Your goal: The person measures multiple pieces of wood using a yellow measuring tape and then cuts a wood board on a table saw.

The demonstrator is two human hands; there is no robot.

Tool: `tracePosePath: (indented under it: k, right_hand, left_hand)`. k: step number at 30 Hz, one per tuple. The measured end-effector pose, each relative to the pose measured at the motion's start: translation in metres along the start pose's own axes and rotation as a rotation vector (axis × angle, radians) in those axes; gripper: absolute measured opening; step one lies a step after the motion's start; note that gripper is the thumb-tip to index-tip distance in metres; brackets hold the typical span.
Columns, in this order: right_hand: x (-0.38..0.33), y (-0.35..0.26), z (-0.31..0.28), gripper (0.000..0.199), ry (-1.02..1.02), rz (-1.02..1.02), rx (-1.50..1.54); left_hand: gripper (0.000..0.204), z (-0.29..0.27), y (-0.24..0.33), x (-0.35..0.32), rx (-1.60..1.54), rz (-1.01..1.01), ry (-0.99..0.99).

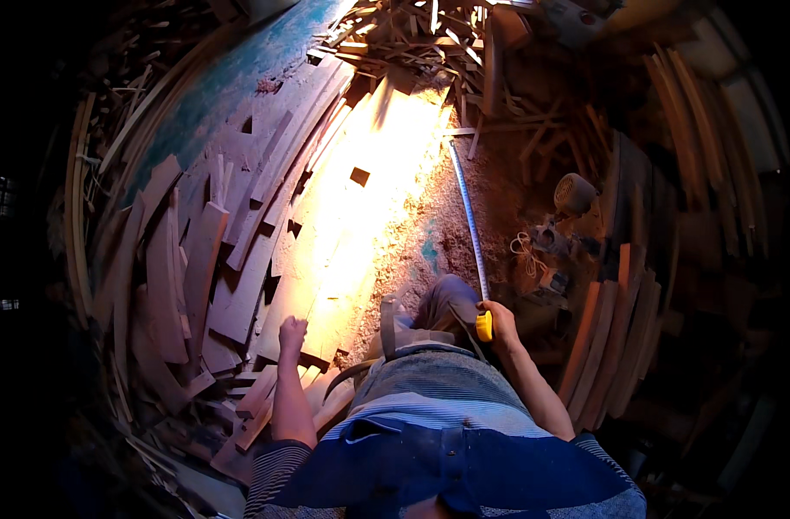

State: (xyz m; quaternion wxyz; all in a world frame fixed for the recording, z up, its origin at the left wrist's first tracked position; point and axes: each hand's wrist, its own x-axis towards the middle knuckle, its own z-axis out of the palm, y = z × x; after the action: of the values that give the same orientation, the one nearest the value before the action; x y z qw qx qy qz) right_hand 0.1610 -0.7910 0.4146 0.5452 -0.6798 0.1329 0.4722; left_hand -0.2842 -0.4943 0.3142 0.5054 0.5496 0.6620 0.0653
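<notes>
Across a sawdust-strewn workshop floor [430, 216] piled with curved wooden offcuts [187, 277], we are seeing our left hand [292, 332] closing into a fist on the long pale sunlit plank [360, 216], while our right hand [496, 318] is clamping the yellow tape measure [484, 326], its blade [467, 208] extending beside the plank.

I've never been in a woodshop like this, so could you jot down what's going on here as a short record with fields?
Place: floor covered in sawdust and wood offcuts
Right hand: grips a yellow tape measure, its blade drawn out away from the person across the sawdust
Left hand: closed in a fist, resting at the near end of a long plank
Plank: lies flat, brightly lit, with small square notches
Left of plank: heap of curved boards
Right side: small motor, leaning wood strips
</notes>
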Motion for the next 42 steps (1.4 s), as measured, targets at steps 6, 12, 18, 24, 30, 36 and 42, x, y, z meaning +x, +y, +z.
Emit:
tracePosePath:
  k: [6,12,18,24,30,36,42]
  right_hand:
    - [0.067,-0.051,0.037,0.023,0.013,0.055,0.048]
    - [0.157,-0.122,0.079,0.023,-0.007,0.138,0.041]
    - [0.224,-0.212,0.097,0.022,-0.034,0.203,-0.061]
    - [0.280,-0.264,0.111,0.022,-0.068,0.209,-0.217]
    - [0.328,-0.262,0.114,0.022,-0.085,0.128,-0.431]
    - [0.297,-0.302,0.182,0.018,0.034,0.205,-0.311]
    - [0.388,-0.230,0.227,0.023,0.021,0.061,-0.210]
  left_hand:
    - [0.029,0.019,0.104,0.101,0.020,0.168,-0.025]
    - [0.032,0.065,0.122,0.115,0.308,0.027,-0.134]
    - [0.021,0.089,0.177,0.099,0.203,-0.324,-0.120]
    - [0.055,0.097,0.241,0.145,0.081,-0.265,0.088]
    - [0.047,0.089,0.266,0.174,0.139,-0.219,0.190]
    - [0.046,0.075,0.252,0.213,0.170,-0.260,0.184]
    - [0.064,0.048,0.161,0.372,0.454,-0.074,0.142]
